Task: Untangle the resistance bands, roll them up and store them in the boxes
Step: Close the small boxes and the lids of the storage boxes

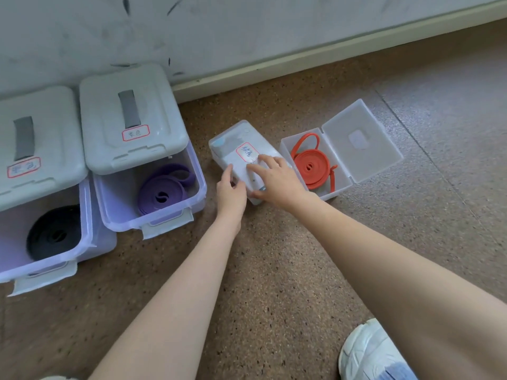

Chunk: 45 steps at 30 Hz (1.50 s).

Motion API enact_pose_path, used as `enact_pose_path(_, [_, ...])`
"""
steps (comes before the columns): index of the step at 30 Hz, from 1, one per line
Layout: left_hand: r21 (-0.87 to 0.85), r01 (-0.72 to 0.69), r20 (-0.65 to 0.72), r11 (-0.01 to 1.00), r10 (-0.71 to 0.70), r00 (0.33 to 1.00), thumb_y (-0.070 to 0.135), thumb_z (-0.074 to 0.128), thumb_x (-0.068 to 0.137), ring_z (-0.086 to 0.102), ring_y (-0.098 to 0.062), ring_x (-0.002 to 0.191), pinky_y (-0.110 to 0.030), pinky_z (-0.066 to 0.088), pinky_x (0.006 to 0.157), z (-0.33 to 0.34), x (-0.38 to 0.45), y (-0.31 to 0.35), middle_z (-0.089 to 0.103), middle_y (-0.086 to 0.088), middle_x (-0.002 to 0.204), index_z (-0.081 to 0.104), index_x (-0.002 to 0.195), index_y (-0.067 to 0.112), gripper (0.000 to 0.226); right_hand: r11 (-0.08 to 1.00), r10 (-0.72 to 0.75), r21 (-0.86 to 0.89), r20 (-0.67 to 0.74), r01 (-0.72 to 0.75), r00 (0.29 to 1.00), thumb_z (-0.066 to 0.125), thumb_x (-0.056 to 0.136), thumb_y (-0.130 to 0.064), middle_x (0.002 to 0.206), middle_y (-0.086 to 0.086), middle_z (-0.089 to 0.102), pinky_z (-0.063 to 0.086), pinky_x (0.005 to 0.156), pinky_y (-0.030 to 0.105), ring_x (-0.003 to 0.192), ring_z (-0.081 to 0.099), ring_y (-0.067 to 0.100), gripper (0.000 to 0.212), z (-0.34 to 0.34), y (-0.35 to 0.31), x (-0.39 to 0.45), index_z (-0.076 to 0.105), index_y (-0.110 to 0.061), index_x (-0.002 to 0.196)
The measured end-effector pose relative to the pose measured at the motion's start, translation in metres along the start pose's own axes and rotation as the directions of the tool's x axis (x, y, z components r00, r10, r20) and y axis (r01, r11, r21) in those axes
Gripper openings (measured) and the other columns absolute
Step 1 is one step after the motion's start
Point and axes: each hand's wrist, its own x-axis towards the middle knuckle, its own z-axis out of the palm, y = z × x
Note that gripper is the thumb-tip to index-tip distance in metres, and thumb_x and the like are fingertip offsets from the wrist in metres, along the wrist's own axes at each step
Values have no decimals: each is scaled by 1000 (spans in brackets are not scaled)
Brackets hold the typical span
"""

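White box (pixel 241 149), both hands (pixel 277 182) pressing lid

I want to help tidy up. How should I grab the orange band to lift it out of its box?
Reach down from above into the open clear box and pinch the orange band's loose loop at the back, which sticks out from the flat coil. The hinged lid blocks the right side.

Reaching forward with both bare forearms toward the small closed box (pixel 241 157). Resting the left hand (pixel 231 189) against that box's near left edge, fingers straight and together. Pressing the right hand (pixel 277 178) on its lid, fingers spread and relaxed, palm facing down.
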Motion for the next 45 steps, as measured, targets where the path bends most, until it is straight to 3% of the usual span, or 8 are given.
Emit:
enact_pose_path(11, [-405,146,-136,903,-217,967,10,56,91,59,-21,112,-38,50,95,0,38,15,59,-8,125,46,126,18,37,999,45,-7,-70,-46,997,65,81,-44,150,3,27,28,104,45,133,24,32,63,13,6,5,39,-34,138])
enact_pose_path(15, [-110,138,-199,984,-157,967,12,51,94,56,-23,117,-37,51,93,6,25,26,55,-8,129,44,128,18,36,998,44,-52,-63,-47,997,61,83,-46,150,4,27,29,104,45,133,25,31,61,11,3,2,37,-34,138])
enact_pose_path(21, [248,-58,101,967,33,994,12,50,93,58,-21,112,-40,47,98,-38,-36,37,59,-5,125,57,122,17,30,990,109,85,81,-116,991,58,90,-30,148,11,31,28,107,41,134,31,32,54,-17,-18,2,39,-22,140])
enact_pose_path(24, [368,-302,17,880,318,948,7,50,90,62,-18,101,-36,50,91,-90,-54,49,66,-4,110,64,104,17,22,913,134,384,25,-133,991,52,93,-18,140,13,44,34,100,32,126,44,27,46,-39,-43,6,42,-14,138])
enact_pose_path(28, [512,-312,-134,800,433,891,2,48,89,57,-21,104,-24,41,86,-153,-57,56,63,-9,113,64,106,10,25,713,161,686,44,-147,986,50,95,-30,141,13,44,40,102,36,126,45,27,53,-50,-100,23,34,-12,141])
enact_pose_path(33, [639,-99,-182,763,275,944,6,47,90,49,-32,115,-33,37,91,-208,-52,29,50,-17,127,54,124,8,35,560,332,791,57,-245,941,58,90,-36,142,15,42,36,102,35,130,40,30,69,-51,-154,67,28,-3,142])
enact_pose_path(38, [435,3,-261,900,122,958,11,44,94,49,-23,121,-26,35,86,-223,-43,14,53,-9,134,48,133,10,39,634,472,726,-91,-266,877,59,88,-15,126,11,57,41,86,30,115,52,27,38,-47,-169,79,52,-9,125])
enact_pose_path(45, [227,15,-266,974,48,963,25,35,100,39,-25,131,-33,33,101,-217,-28,24,43,-8,144,35,143,11,45,229,480,925,163,-303,862,68,78,2,120,17,59,54,84,29,99,61,24,47,-54,-122,39,57,-7,123])
